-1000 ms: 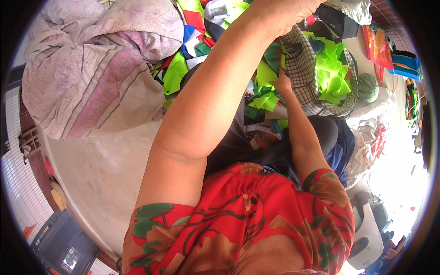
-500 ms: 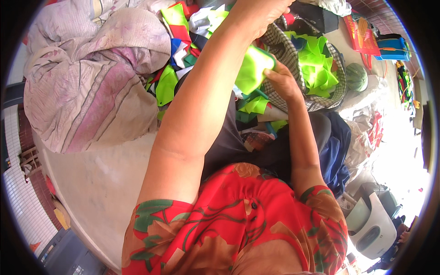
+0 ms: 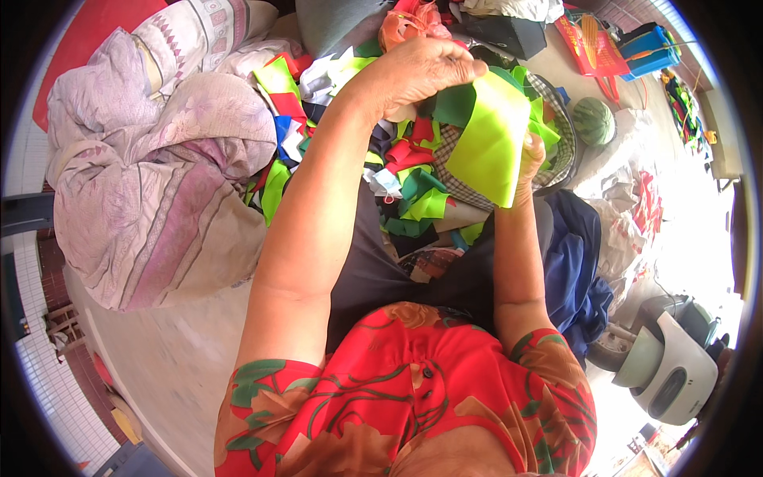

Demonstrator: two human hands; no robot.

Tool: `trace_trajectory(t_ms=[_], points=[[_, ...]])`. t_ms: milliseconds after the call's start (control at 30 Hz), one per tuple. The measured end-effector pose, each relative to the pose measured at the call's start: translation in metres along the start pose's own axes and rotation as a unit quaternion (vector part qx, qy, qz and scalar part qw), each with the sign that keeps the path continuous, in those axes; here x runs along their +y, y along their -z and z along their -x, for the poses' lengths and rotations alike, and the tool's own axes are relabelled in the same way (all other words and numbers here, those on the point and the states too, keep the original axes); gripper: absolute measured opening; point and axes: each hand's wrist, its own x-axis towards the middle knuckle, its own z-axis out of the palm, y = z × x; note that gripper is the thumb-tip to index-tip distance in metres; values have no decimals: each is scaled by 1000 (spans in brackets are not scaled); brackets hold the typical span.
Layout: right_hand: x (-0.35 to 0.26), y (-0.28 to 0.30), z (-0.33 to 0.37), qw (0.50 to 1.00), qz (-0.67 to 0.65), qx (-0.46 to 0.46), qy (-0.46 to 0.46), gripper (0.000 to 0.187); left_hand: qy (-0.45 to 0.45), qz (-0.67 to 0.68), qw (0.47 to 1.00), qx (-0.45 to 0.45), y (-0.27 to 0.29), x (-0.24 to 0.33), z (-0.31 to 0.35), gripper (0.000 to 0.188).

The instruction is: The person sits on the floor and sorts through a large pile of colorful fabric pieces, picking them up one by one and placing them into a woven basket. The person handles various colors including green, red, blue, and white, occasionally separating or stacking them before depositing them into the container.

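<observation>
A bright yellow-green cloth piece [image 3: 489,143] is stretched between my hands, with a dark green cloth piece [image 3: 455,105] hanging beside its upper left edge. My left hand [image 3: 417,71] pinches the top of the bright cloth with thumb and finger. Lower down, my right hand [image 3: 531,159] grips its right side, fingers partly hidden behind the cloth. Just beyond sits a round basket with a checkered cloth lining [image 3: 569,143], holding more yellow-green pieces [image 3: 544,127]. Between my legs and in front lies a pile of mixed cloth scraps [image 3: 409,159] in red, green, blue, white and black.
A large bundle of pale, pink-stained cloth [image 3: 159,175] fills the left side. To the right of the basket are a watermelon [image 3: 594,121] and crumpled white plastic bags [image 3: 628,215]. A white-and-grey appliance [image 3: 671,378] stands at the lower right. Blue cloth [image 3: 576,262] lies beside my right leg.
The view has shifted. My left hand has come back from the far edge to the top of the bright cloth. The cloth is raised and spread out over the basket's near left side.
</observation>
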Motion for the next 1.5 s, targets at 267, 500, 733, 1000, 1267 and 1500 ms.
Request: trace_trajectory(t_ms=[267,500,733,1000,1267,1500], points=[[-7,-21,-6,983,147,57,92,40,15,-27,998,-50,1,-5,-8,35],[-43,-38,-15,895,334,157,249,30,-55,13,997,47,8,-18,-14,25],[-130,-23,-75,779,541,108,298,29,-45,10,988,148,4,2,-10,14],[-83,97,-82,490,845,92,192,27,-72,28,988,131,8,5,-4,15],[106,102,-12,454,861,-194,-125,50,-69,10,989,128,12,1,-6,18],[131,141,-1,399,871,-109,-265,87,10,-18,986,165,6,26,13,18]])
